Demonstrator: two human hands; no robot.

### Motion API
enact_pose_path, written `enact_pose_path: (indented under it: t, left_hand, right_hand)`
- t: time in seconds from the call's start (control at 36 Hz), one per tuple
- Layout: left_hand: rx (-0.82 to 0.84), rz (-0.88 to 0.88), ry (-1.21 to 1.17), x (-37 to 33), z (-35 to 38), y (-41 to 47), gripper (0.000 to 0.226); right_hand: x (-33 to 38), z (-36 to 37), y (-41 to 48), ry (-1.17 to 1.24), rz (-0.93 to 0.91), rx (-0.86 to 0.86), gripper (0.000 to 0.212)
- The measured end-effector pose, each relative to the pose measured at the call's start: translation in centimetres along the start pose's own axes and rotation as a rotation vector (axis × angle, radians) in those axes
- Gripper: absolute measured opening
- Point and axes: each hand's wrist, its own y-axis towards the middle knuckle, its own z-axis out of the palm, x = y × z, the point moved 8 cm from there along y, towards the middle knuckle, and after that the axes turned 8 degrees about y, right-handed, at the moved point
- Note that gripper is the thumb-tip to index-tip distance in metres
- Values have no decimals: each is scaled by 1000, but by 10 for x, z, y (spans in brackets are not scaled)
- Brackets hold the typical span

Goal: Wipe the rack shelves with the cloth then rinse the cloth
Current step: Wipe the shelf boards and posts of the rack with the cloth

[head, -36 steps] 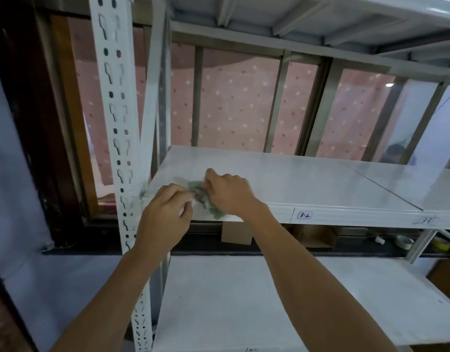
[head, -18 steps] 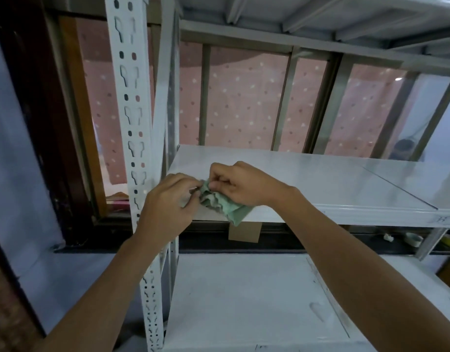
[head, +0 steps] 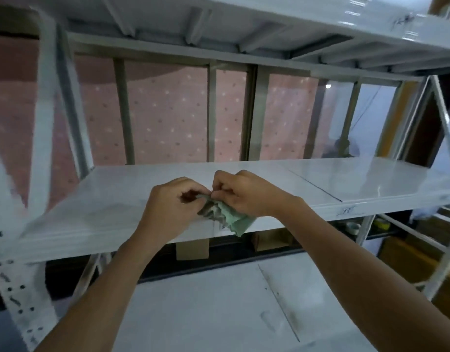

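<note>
Both hands met at the front edge of the middle shelf (head: 122,199), pinching one cloth (head: 229,217) between them. Curled into a loose fist, the left hand (head: 174,204) gripped the cloth's upper left corner with thumb and fingertips. Just to its right, touching it at the knuckles, the right hand (head: 246,194) closed its fingers on the same top edge. From that shared grip the cloth hung down in front of the shelf lip, pale green, crumpled, with darker grey smudges on the folds nearest the left hand. Its lowest corner dangled below the right hand, just past the underside of the shelf edge.

Beyond the hands the white shelf surface stretched away, with a thin seam (head: 315,185) running across it to the right of the right hand. Farther right on the front lip sat a small handwritten label (head: 347,210), too blurred to read. Above the hands ran the ribbed underside of the upper shelf (head: 219,19). Below the forearms lay the lower shelf (head: 206,308), white, marked with a dark streak. To the far left of the left hand stood a perforated upright post (head: 18,303), smeared by motion blur. Behind the shelf, past the hands, a window frame (head: 252,113) showed a pink dotted surface (head: 165,118). Under the shelf edge, beneath the cloth, a cardboard box (head: 192,248) was partly visible.
</note>
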Motion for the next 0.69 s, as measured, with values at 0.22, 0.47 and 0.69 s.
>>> enact_pose_path:
  t: [0.22, 0.47, 0.69]
  left_hand:
    - [-52, 112, 144, -57, 127, 32, 15]
    - [-82, 277, 392, -95, 218, 44, 23]
    - [-180, 283, 466, -87, 220, 35, 39]
  right_hand:
    - [-173, -66, -67, -111, 218, 29, 15]
    - [-290, -72, -113, -320, 487, 70, 19]
    - [-290, -54, -112, -405, 466, 59, 8]
